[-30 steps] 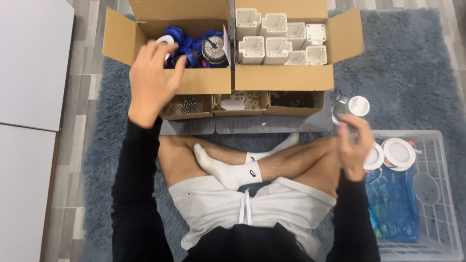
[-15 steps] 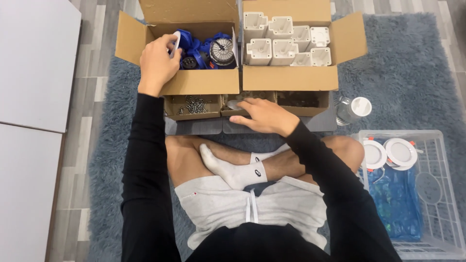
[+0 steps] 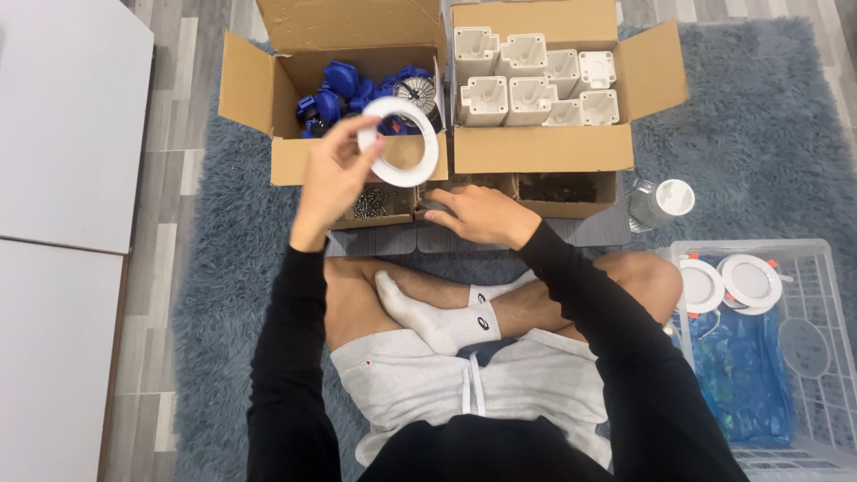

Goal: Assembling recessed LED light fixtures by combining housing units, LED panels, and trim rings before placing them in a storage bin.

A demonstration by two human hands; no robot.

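A white ring [image 3: 399, 141] is pinched at its left rim by the left hand [image 3: 332, 183], fingers closed on it, in front of the left box [image 3: 268, 89]. It looks light, stiff and smooth; the rim is best gripped. The right hand [image 3: 478, 214] is laid flat, fingers loosely spread, over the near tray [image 3: 536, 189], holding nothing visible.

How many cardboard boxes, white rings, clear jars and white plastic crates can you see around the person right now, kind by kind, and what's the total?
Large open cardboard boxes: 2, one with blue parts, one with white housings
White ring, in the left hand: 1
Clear jar with white lid: 1
White plastic crate: 1
Total: 5
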